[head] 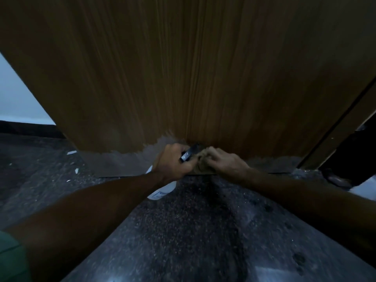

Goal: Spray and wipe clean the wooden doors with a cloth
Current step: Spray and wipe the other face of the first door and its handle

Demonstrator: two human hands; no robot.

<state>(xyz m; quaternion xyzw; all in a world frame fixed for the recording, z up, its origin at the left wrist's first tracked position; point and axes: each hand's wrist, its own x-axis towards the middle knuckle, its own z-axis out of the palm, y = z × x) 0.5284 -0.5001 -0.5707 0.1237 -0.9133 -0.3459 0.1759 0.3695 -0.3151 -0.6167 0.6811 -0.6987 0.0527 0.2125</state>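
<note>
A tall brown wooden door [193, 78] fills the upper view, with a worn grey strip along its bottom edge. My left hand [173, 161] is wrapped around the black trigger head of a spray bottle [162, 190], whose white body hangs below my wrist. The nozzle points at the door's foot. My right hand [225, 161] presses a tan cloth [200, 166] against the bottom of the door, right beside the nozzle. Most of the cloth is hidden under my fingers.
Dark speckled stone floor [183, 231] lies under my arms. White chips [71, 152] are scattered on the floor at the left. The door frame [337, 127] stands at the right, with a dark gap behind it. A pale wall [18, 98] shows at the left.
</note>
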